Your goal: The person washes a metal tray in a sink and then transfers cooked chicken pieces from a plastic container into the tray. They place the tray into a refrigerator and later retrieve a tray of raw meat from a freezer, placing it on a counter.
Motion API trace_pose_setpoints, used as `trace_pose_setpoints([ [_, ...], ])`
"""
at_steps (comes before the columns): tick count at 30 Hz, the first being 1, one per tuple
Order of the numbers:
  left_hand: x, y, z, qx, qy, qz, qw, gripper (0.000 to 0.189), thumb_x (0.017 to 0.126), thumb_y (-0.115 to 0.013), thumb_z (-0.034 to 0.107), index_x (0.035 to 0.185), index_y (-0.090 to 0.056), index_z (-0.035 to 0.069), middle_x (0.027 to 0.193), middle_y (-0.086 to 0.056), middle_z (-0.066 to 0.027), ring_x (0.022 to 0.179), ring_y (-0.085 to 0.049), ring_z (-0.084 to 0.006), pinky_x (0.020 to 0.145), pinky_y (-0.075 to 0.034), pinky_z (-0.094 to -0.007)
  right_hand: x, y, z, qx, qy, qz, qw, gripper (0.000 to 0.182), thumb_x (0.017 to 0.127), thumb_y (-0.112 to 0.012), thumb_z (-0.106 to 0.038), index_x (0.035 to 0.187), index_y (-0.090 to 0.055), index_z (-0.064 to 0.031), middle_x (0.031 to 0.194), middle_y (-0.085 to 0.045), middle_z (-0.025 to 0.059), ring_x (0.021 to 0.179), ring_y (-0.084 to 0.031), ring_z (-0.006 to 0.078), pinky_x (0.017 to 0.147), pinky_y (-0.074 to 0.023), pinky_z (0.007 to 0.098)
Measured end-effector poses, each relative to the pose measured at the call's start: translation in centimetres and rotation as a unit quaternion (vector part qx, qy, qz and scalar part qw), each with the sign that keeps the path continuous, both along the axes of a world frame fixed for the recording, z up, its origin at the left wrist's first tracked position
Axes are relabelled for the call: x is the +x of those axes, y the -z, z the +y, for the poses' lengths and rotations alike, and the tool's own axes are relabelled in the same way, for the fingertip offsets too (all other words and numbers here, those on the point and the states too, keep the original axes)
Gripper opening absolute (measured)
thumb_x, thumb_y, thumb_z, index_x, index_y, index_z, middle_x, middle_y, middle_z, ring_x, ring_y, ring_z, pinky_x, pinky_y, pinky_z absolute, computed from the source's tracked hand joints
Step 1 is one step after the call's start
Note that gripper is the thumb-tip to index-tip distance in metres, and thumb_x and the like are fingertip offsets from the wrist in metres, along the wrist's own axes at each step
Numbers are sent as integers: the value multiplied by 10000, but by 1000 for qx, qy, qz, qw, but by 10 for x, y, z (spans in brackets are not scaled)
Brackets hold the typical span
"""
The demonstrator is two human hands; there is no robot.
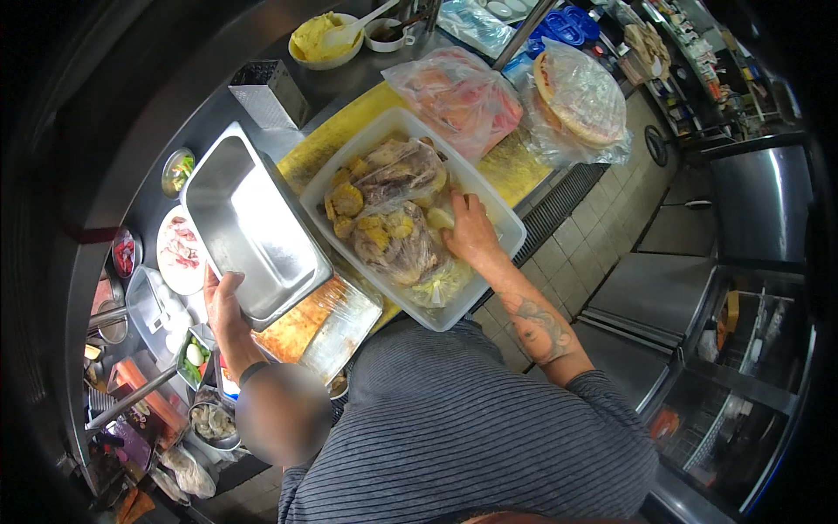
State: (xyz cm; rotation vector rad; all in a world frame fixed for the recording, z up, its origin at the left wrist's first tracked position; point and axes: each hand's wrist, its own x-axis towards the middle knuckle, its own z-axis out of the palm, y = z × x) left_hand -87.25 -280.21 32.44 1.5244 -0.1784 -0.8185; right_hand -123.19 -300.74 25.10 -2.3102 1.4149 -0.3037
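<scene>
My left hand holds an empty stainless steel food pan by its near side wall, thumb over the rim. The pan is tilted beside a translucent plastic tub. In the tub lie clear plastic bags of cooked meat with corn cob pieces, and a knotted bag with yellowish contents. My right hand reaches over the tub's right side, its fingers down against the bagged food. Whether they grip a bag is hard to tell.
Under the tub is a yellow cutting board. Behind stand a box grater, a bowl of yellow mash, bagged red-orange food and bagged flat breads. A plate of raw meat and a film-wrapped metal tray lie left.
</scene>
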Motion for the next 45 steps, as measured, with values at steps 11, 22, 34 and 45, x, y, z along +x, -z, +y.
trace_pose_setpoints([
  [11,-14,-3,11,-27,58,15,998,584,742,-514,-15,1325,-538,19,1104,-647,-82,921,-628,-168,829,-504,-283,-41,-88,-37,145,57,-47,987,244,793,-626,-103,1005,-674,5,830,-691,142,737,-651,236,704,-503,345],
  [22,-46,-31,8,-42,82,-17,996,565,761,-517,-5,1325,-541,12,1087,-648,-78,903,-620,-147,803,-498,-265,-50,-129,-43,284,74,-159,942,257,825,-622,-100,1047,-668,23,845,-666,14,702,-574,82,646,-468,252],
  [34,-51,-25,28,-10,43,-13,999,588,750,-529,-2,1337,-534,9,1092,-654,-71,911,-623,-143,829,-498,-264,-18,-41,57,10,-150,260,954,846,718,-776,-281,1440,-383,-80,1471,-348,260,1284,-427,461,1009,-440,489],
  [45,-62,-32,26,-28,52,-13,998,597,750,-526,-20,1347,-526,13,1103,-654,-72,913,-623,-138,826,-495,-256,-31,-13,-26,95,-168,186,963,445,747,-656,-80,1190,-614,-60,1186,-595,243,1033,-604,430,900,-503,443],
])
